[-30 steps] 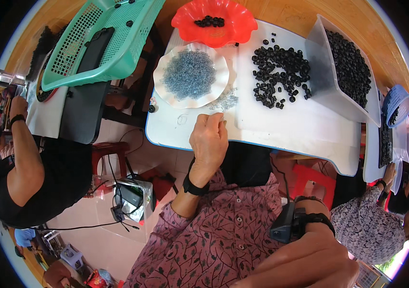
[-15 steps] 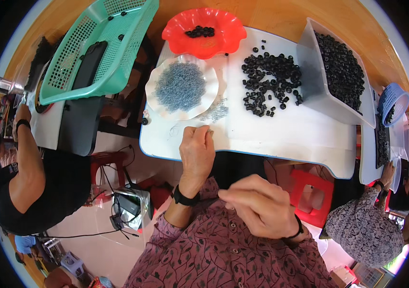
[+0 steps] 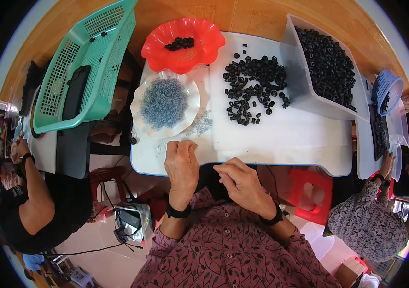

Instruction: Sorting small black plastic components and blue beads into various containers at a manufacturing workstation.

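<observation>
Hands are held close together at the near edge of the white table (image 3: pixel 281 144). The left hand (image 3: pixel 181 165) is curled, fingers bent. The right hand (image 3: pixel 243 185) is curled beside it; whether anything is pinched cannot be told. Black rings (image 3: pixel 255 89) are piled farther back.

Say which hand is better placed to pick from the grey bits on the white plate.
Left. The left hand rests at the table edge just below the white plate of grey bits; the right hand sits lower, further right.
</observation>
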The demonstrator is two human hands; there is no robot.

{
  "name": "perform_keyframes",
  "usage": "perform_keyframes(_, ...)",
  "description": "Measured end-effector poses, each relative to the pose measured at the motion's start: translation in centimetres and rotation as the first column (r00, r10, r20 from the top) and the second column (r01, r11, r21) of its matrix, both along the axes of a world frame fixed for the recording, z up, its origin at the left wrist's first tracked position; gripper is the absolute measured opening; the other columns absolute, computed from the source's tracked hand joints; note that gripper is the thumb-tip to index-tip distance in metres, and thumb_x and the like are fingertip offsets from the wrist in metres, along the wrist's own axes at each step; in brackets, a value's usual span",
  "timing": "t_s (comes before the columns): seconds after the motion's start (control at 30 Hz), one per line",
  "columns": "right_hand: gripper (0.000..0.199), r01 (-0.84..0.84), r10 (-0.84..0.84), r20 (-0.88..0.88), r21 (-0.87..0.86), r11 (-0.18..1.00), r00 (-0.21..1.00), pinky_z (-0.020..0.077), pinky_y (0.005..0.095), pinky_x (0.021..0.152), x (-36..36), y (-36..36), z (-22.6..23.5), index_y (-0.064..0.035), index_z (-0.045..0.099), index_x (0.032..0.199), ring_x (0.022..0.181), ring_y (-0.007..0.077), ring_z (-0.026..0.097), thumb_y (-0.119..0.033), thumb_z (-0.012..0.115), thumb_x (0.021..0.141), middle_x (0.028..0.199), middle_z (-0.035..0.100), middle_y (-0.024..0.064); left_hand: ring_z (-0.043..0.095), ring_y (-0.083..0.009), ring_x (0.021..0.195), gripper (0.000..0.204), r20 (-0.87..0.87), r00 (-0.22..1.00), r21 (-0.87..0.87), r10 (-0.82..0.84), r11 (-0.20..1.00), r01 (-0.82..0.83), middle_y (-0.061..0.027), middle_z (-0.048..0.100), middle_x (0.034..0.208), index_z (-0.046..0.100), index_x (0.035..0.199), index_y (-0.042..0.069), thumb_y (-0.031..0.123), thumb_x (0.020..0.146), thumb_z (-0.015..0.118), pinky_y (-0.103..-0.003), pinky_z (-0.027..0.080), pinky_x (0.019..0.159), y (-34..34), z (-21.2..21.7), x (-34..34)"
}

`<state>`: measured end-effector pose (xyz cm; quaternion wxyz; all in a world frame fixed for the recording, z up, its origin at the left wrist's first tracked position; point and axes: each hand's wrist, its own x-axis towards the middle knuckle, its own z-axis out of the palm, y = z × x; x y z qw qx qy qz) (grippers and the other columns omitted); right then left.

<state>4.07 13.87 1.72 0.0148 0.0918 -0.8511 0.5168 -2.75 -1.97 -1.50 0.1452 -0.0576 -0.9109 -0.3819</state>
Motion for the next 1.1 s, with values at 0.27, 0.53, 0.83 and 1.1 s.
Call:
perform_keyframes(0.27,0.018,0.227,-0.228,0.019,-0.225,0.948,0.973,0.0535,0.0254,0.062,-1.4,0.2,-1.3,0.0015,0.062,0.106,0.07,0.0174,0.066,0.003,0.057,0.089,0.088,0.059,0.0107,0.052,-0.0112,0.056,0.016,0.43,0.826,0.695,-0.364,0.717,-0.046,-0.0054,0.058,0.077,0.061,0.095,-0.001,0.014,0.095,0.056,-0.025,0.045,0.052,0.7,1.7,0.2)
perform_keyframes(0.53,0.019,0.299,-0.306,0.048,-0.399,0.867,0.951,0.0524,0.0228,0.062,-2.8,1.0,-0.9,0.0017,0.062,0.109,0.073,0.0139,0.065,0.001,0.057,0.091,0.091,0.06,0.0089,0.048,-0.0055,0.054,0.027,0.439,0.713,0.848,-0.547,0.515,-0.127,-0.0021,0.057,0.075,0.061,0.095,-0.001,0.023,0.1,0.049,-0.02,0.042,0.048,2.9,1.6,0.0)
perform_keyframes(0.83,0.015,0.285,-0.325,-0.113,-0.273,0.919,0.939,0.0487,0.0236,0.064,-3.6,2.0,-1.3,-0.0021,0.066,0.1,0.075,0.0141,0.06,0.002,0.065,0.085,0.091,0.06,0.0082,0.047,-0.0047,0.051,0.024,0.444,0.726,0.775,-0.525,0.632,-0.018,0.0005,0.053,0.065,0.06,0.092,0.0,0.02,0.1,0.049,-0.019,0.039,0.047,4.3,2.1,-0.3)
perform_keyframes(1.1,0.007,0.426,-0.463,-0.144,-0.229,0.875,0.874,0.0479,0.0251,0.062,-4.8,4.5,-1.3,-0.0013,0.063,0.091,0.077,0.0159,0.06,0.001,0.064,0.084,0.096,0.061,0.0097,0.051,-0.0051,0.056,0.024,0.419,0.756,0.742,-0.502,0.669,0.033,-0.0022,0.058,0.073,0.06,0.094,-0.002,0.019,0.099,0.05,-0.021,0.045,0.048,6.0,2.2,-0.6)
